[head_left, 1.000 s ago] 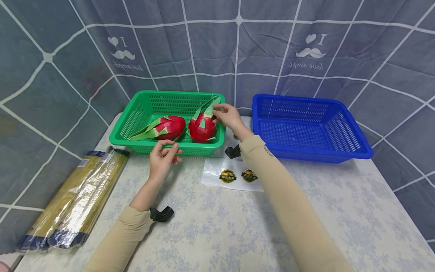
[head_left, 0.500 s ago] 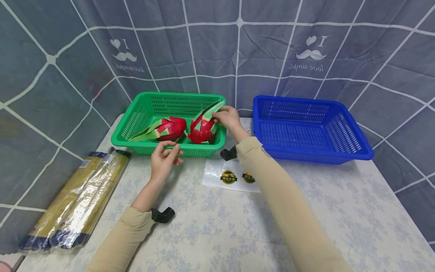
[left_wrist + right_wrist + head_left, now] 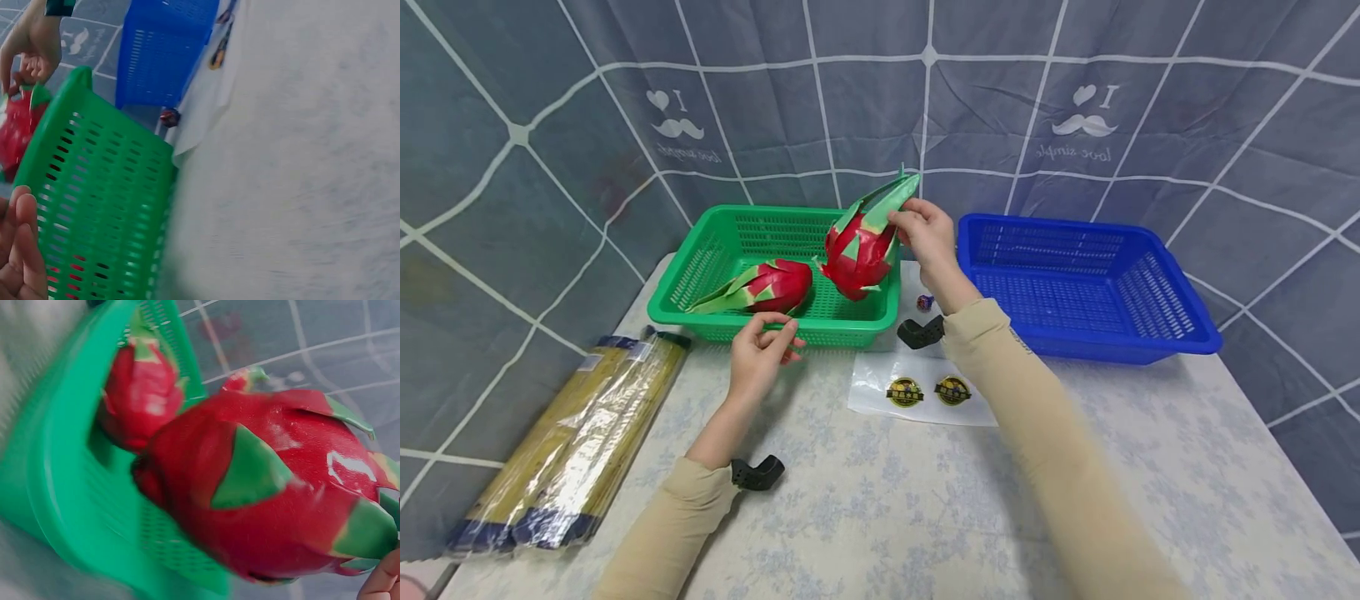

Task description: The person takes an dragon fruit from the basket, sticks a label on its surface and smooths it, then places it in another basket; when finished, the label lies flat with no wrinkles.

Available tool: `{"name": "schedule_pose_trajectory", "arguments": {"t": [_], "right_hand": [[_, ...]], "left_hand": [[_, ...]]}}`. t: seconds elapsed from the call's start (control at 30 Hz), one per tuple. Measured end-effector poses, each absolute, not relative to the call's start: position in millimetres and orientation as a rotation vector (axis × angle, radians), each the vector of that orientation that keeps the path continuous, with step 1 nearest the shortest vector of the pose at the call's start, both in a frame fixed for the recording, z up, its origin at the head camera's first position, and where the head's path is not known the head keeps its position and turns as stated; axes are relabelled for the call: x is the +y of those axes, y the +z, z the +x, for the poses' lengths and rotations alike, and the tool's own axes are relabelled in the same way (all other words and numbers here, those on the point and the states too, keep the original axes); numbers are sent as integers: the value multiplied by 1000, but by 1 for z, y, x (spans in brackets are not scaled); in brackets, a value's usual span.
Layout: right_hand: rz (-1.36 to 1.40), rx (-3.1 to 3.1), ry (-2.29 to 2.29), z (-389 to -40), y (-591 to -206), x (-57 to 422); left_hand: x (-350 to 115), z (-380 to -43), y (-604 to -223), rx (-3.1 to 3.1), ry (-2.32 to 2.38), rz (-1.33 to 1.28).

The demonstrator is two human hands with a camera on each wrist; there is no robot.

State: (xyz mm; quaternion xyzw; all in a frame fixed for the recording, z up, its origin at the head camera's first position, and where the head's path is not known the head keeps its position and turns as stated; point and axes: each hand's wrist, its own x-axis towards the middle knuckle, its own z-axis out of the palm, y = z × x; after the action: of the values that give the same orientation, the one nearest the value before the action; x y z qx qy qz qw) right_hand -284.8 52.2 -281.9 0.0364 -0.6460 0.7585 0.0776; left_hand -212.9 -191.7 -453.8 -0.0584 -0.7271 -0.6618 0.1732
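My right hand [image 3: 928, 237] pinches a red dragon fruit [image 3: 859, 254] by its green leafy tip. The fruit hangs tilted over the right part of the green basket [image 3: 820, 321]; in the right wrist view the held dragon fruit [image 3: 269, 481] fills the middle. A second dragon fruit [image 3: 778, 286] lies on its side in the basket's left part, leaves pointing left. At the basket's front rim is my left hand [image 3: 758, 354], fingers loosely bent and holding nothing. Its fingertips [image 3: 25, 200] show close to the green rim in the left wrist view.
Right of the green basket stands a blue basket [image 3: 1090, 342]. A clear sheet with two round stickers [image 3: 905, 392] lies in front, and a small round wrapped item [image 3: 925, 303] sits between the baskets. Long plastic-wrapped yellow packs [image 3: 576, 433] lie at the left.
My right hand has lifted the right dragon fruit by its leaves, up from the green basket's floor and slightly right. The left hand and the other dragon fruit have stayed in place.
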Motion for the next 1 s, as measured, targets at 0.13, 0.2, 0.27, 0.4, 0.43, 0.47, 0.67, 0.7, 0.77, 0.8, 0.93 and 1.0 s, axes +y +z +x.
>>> {"name": "schedule_pose_trajectory", "arguments": {"t": [0.13, 0.2, 0.27, 0.4, 0.43, 0.47, 0.67, 0.7, 0.77, 0.8, 0.93, 1.0], "right_hand": [[277, -1938, 2234, -265, -260, 74], [367, -1981, 2201, -254, -253, 87], [444, -2034, 2164, -242, -248, 101], [564, -2152, 2083, -215, -250, 125], [585, -2190, 2054, -208, -252, 130], [608, -2226, 2030, -202, -256, 135], [779, -2403, 1911, -165, -286, 153], [805, -2422, 1900, -160, -291, 154], [872, -2441, 1888, -150, -301, 155], [902, -2454, 1873, -147, -306, 155], [1056, -2505, 1784, -133, -323, 152], [1122, -2537, 1738, -128, -330, 149]], "left_hand": [[-197, -214, -455, -2126, -1837, -205], [-197, -213, -452, -2124, -1839, -303], [-184, -196, -424, -2158, -1831, -371], [-144, -143, -348, -2225, -1835, -519], [-133, -130, -332, -2251, -1831, -538], [-127, -124, -325, -2247, -1843, -586], [-104, -107, -321, -2278, -1955, -731], [-102, -105, -322, -2283, -1963, -752], [-97, -102, -325, -2296, -1961, -791], [-94, -101, -326, -2293, -1966, -820], [-87, -98, -331, -2310, -1984, -906], [-85, -97, -333, -2312, -2005, -940]]}}
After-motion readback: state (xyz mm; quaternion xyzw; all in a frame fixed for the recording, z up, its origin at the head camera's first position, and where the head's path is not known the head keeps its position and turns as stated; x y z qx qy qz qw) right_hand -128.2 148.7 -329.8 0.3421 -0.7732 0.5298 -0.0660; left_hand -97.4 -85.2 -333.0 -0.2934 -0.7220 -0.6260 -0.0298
